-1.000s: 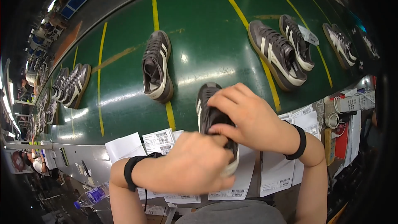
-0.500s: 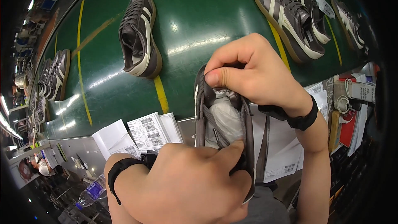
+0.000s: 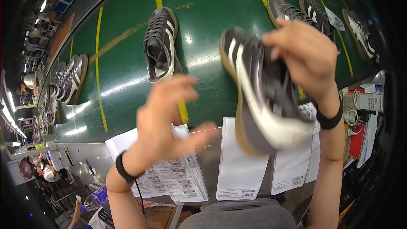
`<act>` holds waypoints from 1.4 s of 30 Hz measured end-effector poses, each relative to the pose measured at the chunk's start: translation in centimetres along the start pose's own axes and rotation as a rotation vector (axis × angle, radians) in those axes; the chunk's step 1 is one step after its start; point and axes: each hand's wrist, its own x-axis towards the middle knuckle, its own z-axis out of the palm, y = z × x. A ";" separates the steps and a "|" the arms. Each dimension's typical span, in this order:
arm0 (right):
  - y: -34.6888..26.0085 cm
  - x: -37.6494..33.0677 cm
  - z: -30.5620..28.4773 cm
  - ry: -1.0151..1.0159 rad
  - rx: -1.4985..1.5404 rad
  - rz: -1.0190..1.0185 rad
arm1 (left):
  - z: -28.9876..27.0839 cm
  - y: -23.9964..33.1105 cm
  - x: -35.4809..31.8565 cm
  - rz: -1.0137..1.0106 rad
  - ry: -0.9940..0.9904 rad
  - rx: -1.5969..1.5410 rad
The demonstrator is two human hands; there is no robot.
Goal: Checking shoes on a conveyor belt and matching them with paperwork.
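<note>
A dark grey sneaker (image 3: 253, 85) with white stripes, a white heel and a gum sole hangs tilted over the belt's near edge, blurred by motion. My right hand (image 3: 306, 53) is closed on it at the tongue and laces. My left hand (image 3: 163, 121) is also blurred, its fingers spread with nothing in them. Just beyond its fingertips, a matching sneaker (image 3: 160, 44) lies on the green belt (image 3: 203, 29), heel toward me.
Barcode label sheets (image 3: 184, 176) and white papers (image 3: 239, 165) lie along the near edge. More sneakers (image 3: 74, 78) sit at the left, with a further pair (image 3: 313, 10) at the right. Cables and a red box (image 3: 355, 133) are on the right side.
My right hand has lifted the sneaker, turning its striped side into view. My left hand has come off the sneaker, moved leftward and forward and opened.
</note>
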 end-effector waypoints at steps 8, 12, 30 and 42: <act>-1.1 1.7 5.4 -0.002 0.218 0.375 | -0.1 -11.0 0.4 -0.062 -0.082 0.382; -5.6 0.7 7.2 -0.119 0.310 0.288 | -0.5 -1.3 2.0 -0.145 -0.355 0.306; -6.4 1.6 7.3 -0.500 1.017 0.859 | -4.1 7.7 0.8 -0.083 -0.555 -0.099; -9.3 -4.5 -1.8 -0.005 0.613 0.733 | -0.2 6.3 1.7 0.039 -0.268 0.285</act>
